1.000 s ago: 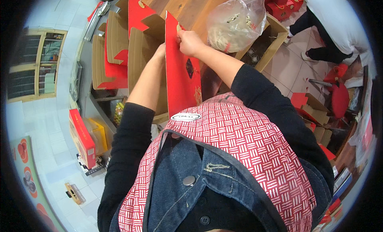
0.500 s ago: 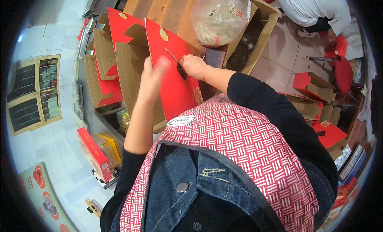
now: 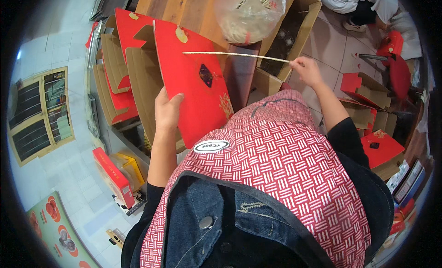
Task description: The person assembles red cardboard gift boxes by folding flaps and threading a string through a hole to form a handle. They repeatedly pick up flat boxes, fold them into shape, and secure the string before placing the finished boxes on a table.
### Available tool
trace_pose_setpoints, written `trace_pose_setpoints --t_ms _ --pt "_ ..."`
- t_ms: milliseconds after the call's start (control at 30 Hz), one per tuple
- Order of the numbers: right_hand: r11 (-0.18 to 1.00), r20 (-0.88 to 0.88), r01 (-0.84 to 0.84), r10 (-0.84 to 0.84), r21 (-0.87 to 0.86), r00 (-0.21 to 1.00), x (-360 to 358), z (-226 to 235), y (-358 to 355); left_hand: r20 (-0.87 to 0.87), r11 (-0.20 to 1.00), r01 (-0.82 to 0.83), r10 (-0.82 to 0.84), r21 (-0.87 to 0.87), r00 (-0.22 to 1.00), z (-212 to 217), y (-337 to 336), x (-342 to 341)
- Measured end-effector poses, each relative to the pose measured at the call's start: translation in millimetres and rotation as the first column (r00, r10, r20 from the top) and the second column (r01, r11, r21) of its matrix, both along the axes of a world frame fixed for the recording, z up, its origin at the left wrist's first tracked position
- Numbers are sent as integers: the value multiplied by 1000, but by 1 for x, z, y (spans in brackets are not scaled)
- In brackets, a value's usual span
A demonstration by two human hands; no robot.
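Note:
A red cardboard box (image 3: 189, 90) with a gold emblem and a dark patch stands opened out before me, its brown inside turned left. My left hand (image 3: 166, 112) is closed on its left edge, with the thumb on the red face. From the upper part of that face a pale cord (image 3: 235, 54) runs out to the right, stretched nearly straight. Its far end is pinched between the fingers of my right hand (image 3: 307, 70), held out to the right of the box. Whether the cord passes through the panel is not visible.
More opened red boxes (image 3: 131, 30) stand to the left on the wooden table (image 3: 182, 7). A clear plastic bag (image 3: 251, 17) of pale cords sits beyond. Beside it is a brown carton (image 3: 307, 26). At far right are a crouching person (image 3: 354, 3), a red stool (image 3: 397, 76) and several red boxes (image 3: 366, 90).
My right hand has moved from the red face out to the right, drawing the cord out long. My left hand has come down to hold the box's left edge.

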State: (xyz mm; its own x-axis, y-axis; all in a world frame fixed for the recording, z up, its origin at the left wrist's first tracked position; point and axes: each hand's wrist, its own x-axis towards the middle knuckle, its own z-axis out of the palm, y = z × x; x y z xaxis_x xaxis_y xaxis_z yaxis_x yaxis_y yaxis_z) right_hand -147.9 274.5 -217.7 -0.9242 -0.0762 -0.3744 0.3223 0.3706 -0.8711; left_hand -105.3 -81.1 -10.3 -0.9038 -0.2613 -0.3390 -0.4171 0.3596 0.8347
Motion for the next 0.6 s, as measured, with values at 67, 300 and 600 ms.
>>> trace_pose_setpoints --t_ms 67,300,600 --pt "977 125 155 -137 -148 983 -7 7 3 5 999 -26 26 25 1000 0 3 0" --pt "181 453 658 -592 -731 666 -41 6 -5 29 999 -39 39 -7 999 7 9 -1" --pt "998 -800 -14 -41 -62 599 -40 98 -100 229 958 -193 143 211 963 14 25 31"
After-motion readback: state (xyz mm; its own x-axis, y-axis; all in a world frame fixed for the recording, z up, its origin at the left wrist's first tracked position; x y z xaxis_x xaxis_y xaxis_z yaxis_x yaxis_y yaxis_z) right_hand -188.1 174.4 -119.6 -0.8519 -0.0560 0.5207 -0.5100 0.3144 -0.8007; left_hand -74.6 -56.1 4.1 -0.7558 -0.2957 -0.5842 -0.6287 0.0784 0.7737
